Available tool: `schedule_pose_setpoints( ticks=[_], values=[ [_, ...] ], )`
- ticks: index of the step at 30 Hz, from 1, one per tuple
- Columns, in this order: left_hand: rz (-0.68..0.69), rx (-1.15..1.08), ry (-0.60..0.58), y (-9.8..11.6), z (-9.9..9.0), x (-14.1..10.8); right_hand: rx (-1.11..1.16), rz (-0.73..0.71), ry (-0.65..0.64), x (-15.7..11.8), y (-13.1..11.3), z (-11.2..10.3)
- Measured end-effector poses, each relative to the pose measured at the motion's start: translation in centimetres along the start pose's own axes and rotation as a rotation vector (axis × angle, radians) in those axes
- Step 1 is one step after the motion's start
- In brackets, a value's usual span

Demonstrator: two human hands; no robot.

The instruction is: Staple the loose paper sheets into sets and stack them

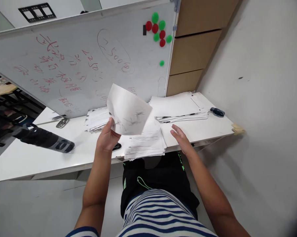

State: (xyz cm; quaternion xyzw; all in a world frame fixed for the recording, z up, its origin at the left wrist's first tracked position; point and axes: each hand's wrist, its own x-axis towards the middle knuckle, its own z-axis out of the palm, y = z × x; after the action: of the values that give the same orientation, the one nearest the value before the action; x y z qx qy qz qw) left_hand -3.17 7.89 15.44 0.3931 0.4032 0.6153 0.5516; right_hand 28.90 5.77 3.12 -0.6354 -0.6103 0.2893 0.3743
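Note:
My left hand (107, 136) pinches a white sheet of paper (130, 113) by its left edge and holds it up, curled, above the table. Faint dark marks show on its face. Beneath it, at the front edge, lies a stack of printed sheets (145, 144). My right hand (180, 138) holds nothing; its fingers are apart, just right of that stack. Beyond it is a wider pile of papers (175, 105), mostly blank on top. Another paper stack (96, 119) sits behind my left hand, partly covered by the raised sheet.
A whiteboard (71, 42) with red writing and round magnets stands along the back of the white table (89, 158). Cardboard boxes (195, 49) are stacked behind. A dark bottle (47, 140) lies at left. A dark object (217, 112) rests at right, near the wall (266, 98).

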Motion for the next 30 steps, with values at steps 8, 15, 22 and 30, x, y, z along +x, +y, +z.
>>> schedule_pose_setpoints(
  ticks=[8, 15, 22, 30],
  values=[
    [-0.206, -0.176, -0.026, -5.5, 3.4, -6.3, 0.816, -0.025, -0.143, -4.6, -8.1, 0.3],
    [-0.324, -0.121, -0.096, -4.1, -1.6, -7.2, 0.775, 0.014, -0.005, -3.7, -6.8, 0.1],
    [-0.476, 0.148, -0.033, -4.3, -2.7, -6.7, 0.675, 0.04, -0.164, -4.3, -7.1, 0.4],
    [-0.107, 0.358, 0.009, -5.8, -1.7, -7.0, 0.573, -0.022, -0.073, -4.2, -6.4, 1.0]
  ],
)
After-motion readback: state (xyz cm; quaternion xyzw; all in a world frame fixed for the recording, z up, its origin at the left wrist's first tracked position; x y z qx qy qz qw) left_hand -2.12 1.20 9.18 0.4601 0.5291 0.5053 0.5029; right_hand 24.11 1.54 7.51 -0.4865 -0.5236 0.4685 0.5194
